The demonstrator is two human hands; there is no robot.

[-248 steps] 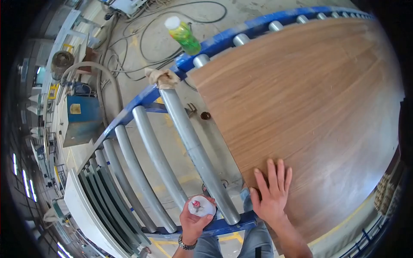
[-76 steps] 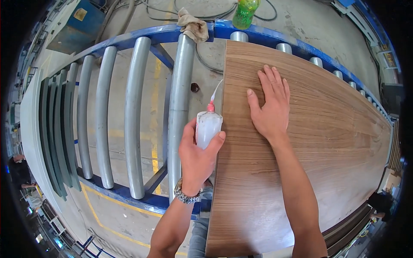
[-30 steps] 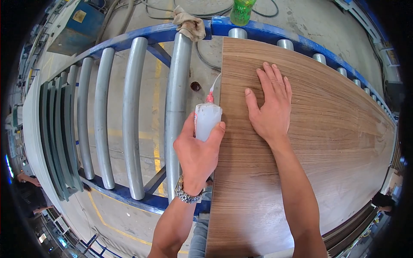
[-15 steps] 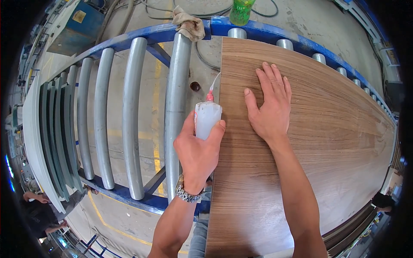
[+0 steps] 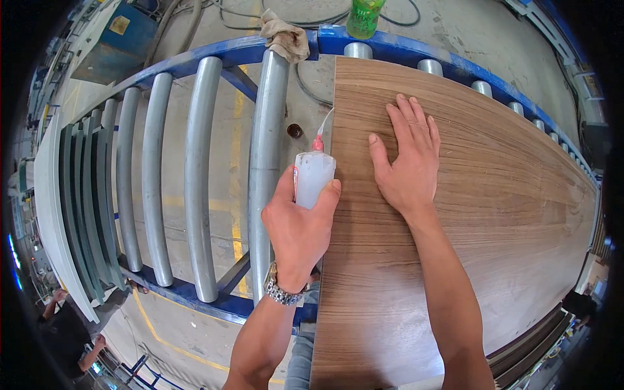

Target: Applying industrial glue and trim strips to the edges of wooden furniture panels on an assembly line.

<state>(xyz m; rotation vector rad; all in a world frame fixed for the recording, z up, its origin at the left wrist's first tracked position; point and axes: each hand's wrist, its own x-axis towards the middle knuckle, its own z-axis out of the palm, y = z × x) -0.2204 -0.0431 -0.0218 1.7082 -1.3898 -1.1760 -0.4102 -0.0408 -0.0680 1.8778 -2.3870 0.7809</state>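
Note:
A white squeeze bottle (image 5: 314, 177) with a red cap and a thin clear nozzle is gripped in my left hand (image 5: 296, 224). Its nozzle tip meets the left edge of a wood-grain panel (image 5: 370, 240), near the panel's far end. My right hand (image 5: 411, 159) lies flat on the panel's top, fingers and thumb spread, holding nothing. The panel rests on a roller conveyor (image 5: 265, 162). Whatever comes out of the tip is too small to see.
A crumpled rag (image 5: 285, 38) and a green bottle (image 5: 364, 18) are on the blue far rail (image 5: 240, 47). Grey-green panels (image 5: 88, 195) stand stacked at the left. Beyond them, at the lower left, is another person (image 5: 68, 331). A small dark round object (image 5: 295, 130) lies below the rollers.
The squeeze bottle and my left hand have shifted very slightly away from me along the panel edge. My right hand has stayed in place. The person at lower left has moved their arms.

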